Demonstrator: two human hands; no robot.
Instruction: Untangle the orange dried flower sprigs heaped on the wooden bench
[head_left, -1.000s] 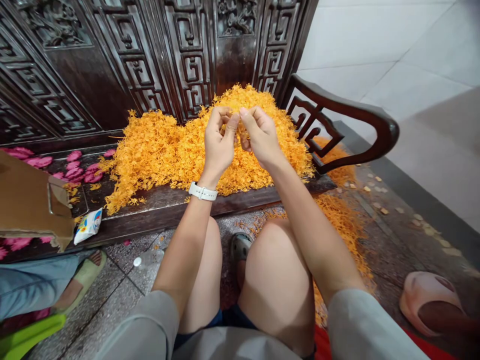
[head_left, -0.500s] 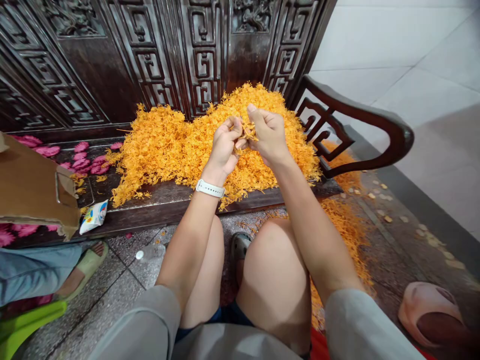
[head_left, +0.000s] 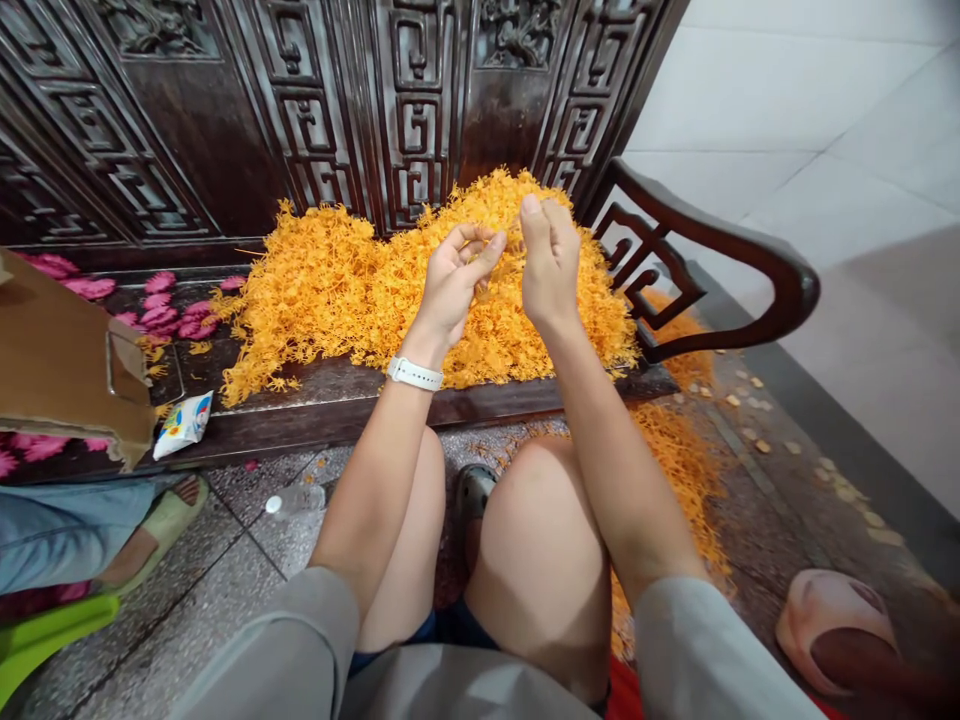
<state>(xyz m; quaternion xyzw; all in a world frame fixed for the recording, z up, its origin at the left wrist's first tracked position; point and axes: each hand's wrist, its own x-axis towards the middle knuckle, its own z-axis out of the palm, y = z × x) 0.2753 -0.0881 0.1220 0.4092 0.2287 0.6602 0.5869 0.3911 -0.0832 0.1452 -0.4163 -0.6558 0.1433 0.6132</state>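
Above a big heap of orange, spidery plastic flower pieces [head_left: 322, 290] my two hands are raised a little apart. My left hand [head_left: 457, 280], with a white watch strap on the wrist, has its thumb and fingertips drawn together in a pinch. What lies in the pinch blends with the orange behind it. My right hand [head_left: 553, 262] is closed, thumb uppermost and fingers curled. Its grip faces away from me, so what it holds is hidden. The heap rests on a dark wooden bench seat [head_left: 345, 425] against the carved back.
A curved armrest [head_left: 780, 300] bounds the bench at right. Leftward are pink flower pieces [head_left: 161, 315], a cardboard box [head_left: 67, 350] and a small white packet [head_left: 184, 425]. A plastic bottle [head_left: 296, 500] lies on the floor near another person's sandalled foot [head_left: 161, 535]. More orange pieces [head_left: 679, 480] cover the floor at right.
My hands were close together over orange pieces and have moved apart. My right hand has shifted right and slightly up. The whole view has shifted slightly.
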